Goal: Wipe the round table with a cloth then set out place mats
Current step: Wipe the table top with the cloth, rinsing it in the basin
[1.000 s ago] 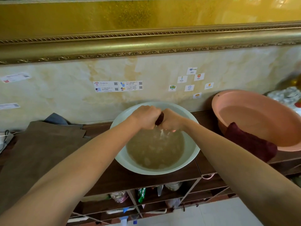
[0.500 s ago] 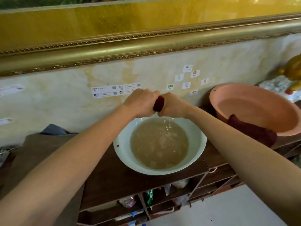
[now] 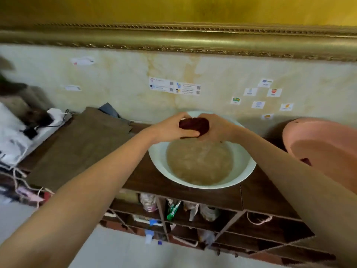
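Note:
A dark red cloth (image 3: 195, 125), bunched into a wad, is held between both hands above the far rim of a white basin (image 3: 245, 171) of cloudy water. My left hand (image 3: 170, 128) grips its left end with the thumb under it. My right hand (image 3: 217, 128) grips its right end. A stack of brown place mats (image 3: 77, 147) lies flat on the dark wooden shelf unit (image 3: 146, 180) to the left of the basin. The round table is out of view.
A pink basin (image 3: 324, 151) leans at the right with another dark red cloth (image 3: 306, 161) at its rim. White bags and cables (image 3: 23, 132) crowd the left end. Bottles and packets fill the cubbies (image 3: 173, 209) below. A wall with stickers and a gold frame stands behind.
The view swung left, so the basin now sits right of centre. The hands stay together over the basin and the wad of cloth shows more between them.

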